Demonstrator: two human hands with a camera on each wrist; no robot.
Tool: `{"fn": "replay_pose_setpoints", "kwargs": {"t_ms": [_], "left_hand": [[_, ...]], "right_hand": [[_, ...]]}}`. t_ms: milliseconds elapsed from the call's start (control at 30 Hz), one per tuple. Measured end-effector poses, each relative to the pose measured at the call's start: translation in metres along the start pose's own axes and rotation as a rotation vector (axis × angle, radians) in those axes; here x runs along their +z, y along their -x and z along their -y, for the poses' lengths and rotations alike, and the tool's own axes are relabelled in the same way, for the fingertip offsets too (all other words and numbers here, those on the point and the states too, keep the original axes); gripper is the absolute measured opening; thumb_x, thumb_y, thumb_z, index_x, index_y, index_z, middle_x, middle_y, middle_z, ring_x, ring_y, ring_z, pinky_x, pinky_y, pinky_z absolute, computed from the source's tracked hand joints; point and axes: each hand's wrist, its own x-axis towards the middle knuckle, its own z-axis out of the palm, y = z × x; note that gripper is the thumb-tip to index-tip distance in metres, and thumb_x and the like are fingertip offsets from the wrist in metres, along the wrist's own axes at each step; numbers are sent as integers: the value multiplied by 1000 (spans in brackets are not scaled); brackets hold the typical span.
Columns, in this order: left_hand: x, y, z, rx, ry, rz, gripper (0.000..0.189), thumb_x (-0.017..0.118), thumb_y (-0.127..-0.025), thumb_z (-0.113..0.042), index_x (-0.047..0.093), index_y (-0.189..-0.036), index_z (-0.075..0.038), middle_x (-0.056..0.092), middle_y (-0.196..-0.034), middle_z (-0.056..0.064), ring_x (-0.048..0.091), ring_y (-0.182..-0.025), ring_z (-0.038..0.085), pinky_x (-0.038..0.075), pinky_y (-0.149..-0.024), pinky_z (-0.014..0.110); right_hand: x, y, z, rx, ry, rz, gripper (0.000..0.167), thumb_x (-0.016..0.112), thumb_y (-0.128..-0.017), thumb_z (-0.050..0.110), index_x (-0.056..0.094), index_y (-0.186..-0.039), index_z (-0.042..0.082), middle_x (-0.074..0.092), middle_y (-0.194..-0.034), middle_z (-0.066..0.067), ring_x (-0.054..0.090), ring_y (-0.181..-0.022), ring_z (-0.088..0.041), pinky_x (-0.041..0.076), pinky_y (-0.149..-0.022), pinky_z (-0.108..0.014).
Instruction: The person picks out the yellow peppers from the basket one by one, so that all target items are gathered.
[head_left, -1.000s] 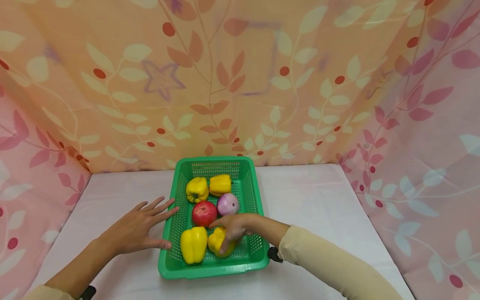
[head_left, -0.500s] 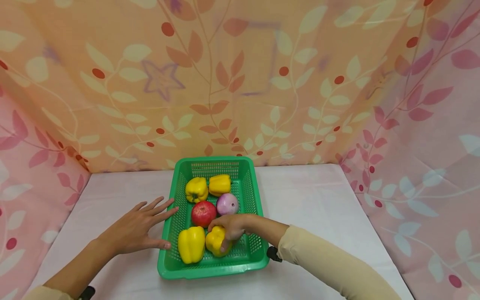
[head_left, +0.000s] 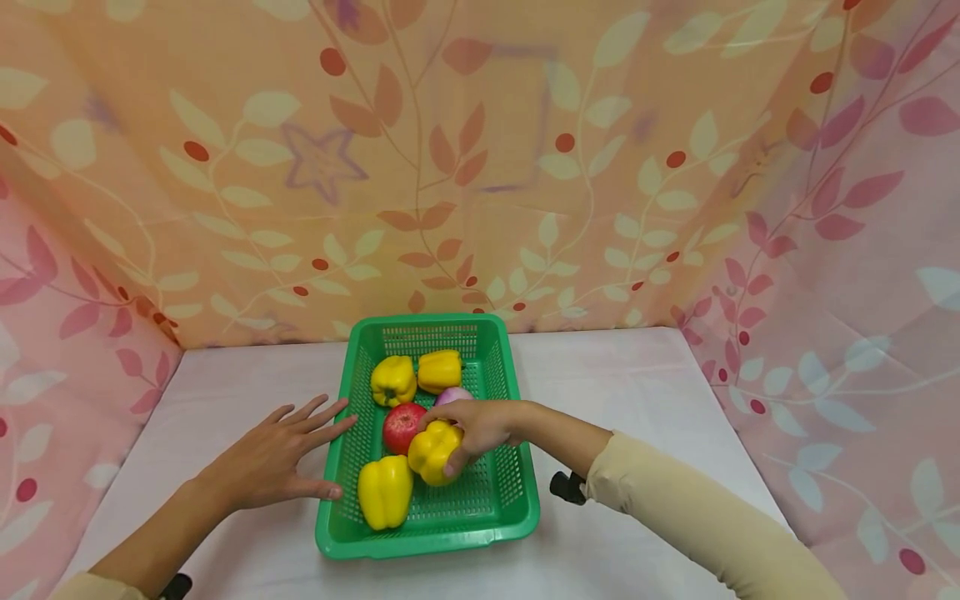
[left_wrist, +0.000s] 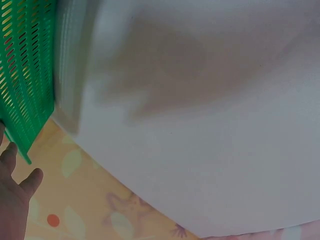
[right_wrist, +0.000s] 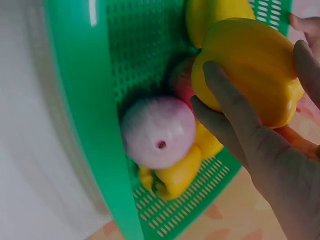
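My right hand (head_left: 480,428) grips a yellow bell pepper (head_left: 435,452) from above, lifted over the green basket (head_left: 427,548). In the right wrist view, the fingers curl round that bell pepper (right_wrist: 245,70). My left hand (head_left: 276,462) is spread, fingers straight, at the basket's left rim; whether it touches cannot be told. Inside the basket a second yellow bell pepper (head_left: 386,492) lies at the near left. A red pomegranate (head_left: 402,427) sits in the middle, beside a purple round onion-like vegetable (right_wrist: 159,132), which my right hand partly hides in the head view.
Two more yellow bell peppers, one at the left (head_left: 393,381) and one at the right (head_left: 440,371), lie at the basket's far end. A white-covered table (head_left: 615,392) bears the basket. Floral cloth (head_left: 480,167) hangs behind and at both sides.
My right hand has gripped the near right bell pepper and raised it from the basket floor, moving slightly away from me. The onion-like vegetable is now partly covered. My left hand stays put.
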Motion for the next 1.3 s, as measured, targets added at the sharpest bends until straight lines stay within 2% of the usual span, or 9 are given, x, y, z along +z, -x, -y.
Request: {"fn": "replay_pose_setpoints", "kwargs": {"t_ms": [200,433,633,833,1000,1100,1300], "left_hand": [[-2,0,-1,6,-5,-1,95,64,-76,-77,47,-150,-20,40,-157,8,35,-142,43,36,-104,68],[-2,1,-1,12,-6,-9,94,64,-76,-76,48,-149,-19,40,-156,8,36,-141,43,37,-103,67],[-1,0,-1,3,-2,1,94,63,-76,-77,48,-150,-20,40,-157,7,35,-142,43,36,-103,68],[0,0,-1,6,-5,-3,94,63,-77,-77,48,-149,-19,40,-156,8,36,-142,43,36,-103,68],[1,1,0,9,1,-8,94,64,-77,-76,48,-150,-20,40,-157,7,35,-141,44,36,-103,68],[1,1,1,9,-2,-9,94,63,-76,-77,48,-150,-20,40,-157,7,36,-141,44,36,-103,68],[2,1,2,18,-4,-17,94,63,-76,-77,47,-150,-20,40,-157,7,36,-141,43,37,-102,68]], "right_hand": [[-15,20,5,-52,3,-8,55,79,-84,8,55,-132,23,52,-118,-2,53,-104,-24,54,-82,-32],[-40,45,-4,-128,-22,-53,59,77,-85,8,52,-138,18,53,-122,-6,53,-107,-26,53,-86,-34],[-65,66,-18,-121,-125,-128,63,75,-87,7,45,-142,15,52,-127,-11,55,-109,-29,53,-90,-38],[-88,87,-35,-143,-124,-224,66,74,-88,11,42,-145,14,51,-129,-15,55,-111,-33,53,-92,-40],[-106,99,-61,-158,-161,-301,61,72,-90,11,43,-144,15,50,-129,-17,54,-111,-36,52,-92,-43],[-116,103,-79,-140,-198,-358,63,70,-91,10,42,-146,16,49,-130,-18,54,-111,-36,52,-93,-44],[-131,112,-111,-19,-291,-466,70,71,-92,10,32,-150,8,42,-133,-24,55,-114,-37,51,-99,-47]]}}
